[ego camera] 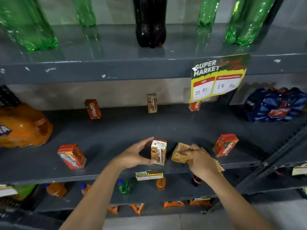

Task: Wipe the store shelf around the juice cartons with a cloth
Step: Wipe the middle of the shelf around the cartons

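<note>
- Cloth [180, 153], tan and waffle-woven, sits bunched on the grey metal shelf [116, 135], clenched in my right hand [201, 161].
- My left hand [134, 156] cups a boxy juice carton [158, 152], fingers spread wide.

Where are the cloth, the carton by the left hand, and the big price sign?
cloth [180, 153], head view, on its folded front face.
carton [158, 152], head view, on its front panel by the straw.
price sign [217, 78], head view, on its middle, hanging from the upper shelf edge.
</note>
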{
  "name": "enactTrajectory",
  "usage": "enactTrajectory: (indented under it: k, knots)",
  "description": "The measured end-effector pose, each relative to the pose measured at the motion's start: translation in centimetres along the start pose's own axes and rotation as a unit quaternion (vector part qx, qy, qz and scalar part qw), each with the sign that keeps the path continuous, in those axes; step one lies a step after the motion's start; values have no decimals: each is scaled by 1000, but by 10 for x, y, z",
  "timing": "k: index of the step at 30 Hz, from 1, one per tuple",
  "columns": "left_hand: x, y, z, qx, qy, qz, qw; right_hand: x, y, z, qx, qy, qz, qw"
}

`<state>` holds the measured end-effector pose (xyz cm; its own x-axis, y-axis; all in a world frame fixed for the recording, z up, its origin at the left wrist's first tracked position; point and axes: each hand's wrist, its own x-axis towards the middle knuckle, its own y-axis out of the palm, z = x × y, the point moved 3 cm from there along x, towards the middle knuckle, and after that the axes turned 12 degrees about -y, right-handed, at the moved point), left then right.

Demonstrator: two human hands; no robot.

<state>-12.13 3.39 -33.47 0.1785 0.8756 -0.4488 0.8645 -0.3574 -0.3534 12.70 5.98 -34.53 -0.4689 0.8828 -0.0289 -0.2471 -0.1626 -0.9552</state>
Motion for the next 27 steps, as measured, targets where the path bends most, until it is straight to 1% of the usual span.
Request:
enactTrajectory:
  k: [2,4,6,11,14,16,20,22,25,27]
  knots:
    - [-2,10,-7,-19,14,-30,999,2,-1,-1,11,5,-4,1000]
    - [0,15,-11,-44,40,-98,993,3,-2,0,17,5,-10,1000]
    - [0,15,-12,-36,45,-156,986,4,-5,1,22,0,-29,999]
    - [-2,15,-6,29,23,-217,975,21,-21,8,25,-18,-86,996]
    - [-6,16,-7,47,18,-243,969,38,-28,24,13,-47,-90,995]
    - [-7,16,-7,48,14,-252,966,48,-29,34,4,-61,-72,996]
    - [-9,16,-3,63,7,-238,969,59,-20,50,-37,-54,14,998]
    - [-11,15,2,63,6,-234,970,53,-13,58,-53,-51,48,996]
    - [-13,15,7,47,9,-228,972,33,-7,59,-107,-91,75,987]
    - [-12,15,7,60,8,-232,971,14,-6,53,-117,-98,96,984]
